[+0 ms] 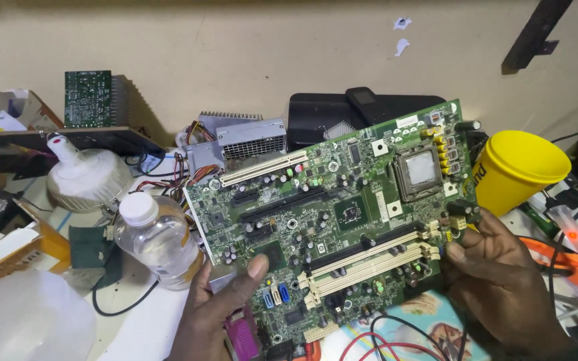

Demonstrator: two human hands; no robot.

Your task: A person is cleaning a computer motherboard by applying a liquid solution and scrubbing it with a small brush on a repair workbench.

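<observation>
Far left of frame: white plastic dome point(25, 317) in the lower corner, open cardboard boxes point(8, 251) above it, small green circuit board point(87, 97) propped against the wall at upper left. White lamp bulb housing point(88, 177) lay on the cluttered surface point(145, 327). Clear water bottle point(158, 241) with white cap stood just left of the big board.

Centre: I held the green motherboard point(332, 214) up off the surface, tilted, right end higher. My left hand point(219, 307) took its lower left edge, grip clamped on it, thumb pressed flat over the top face near the blue ports. Grey metal power supply point(235, 144) with coloured wires sat behind the board at upper centre, a black device point(342, 110) beside it.

Right: my right hand point(496, 281) had its grip closed on the board's right edge, thumb beside the cream memory slots. Yellow plastic cup point(520, 167) lay just behind that edge. Orange-handled tool point(556, 257) at far right.
</observation>
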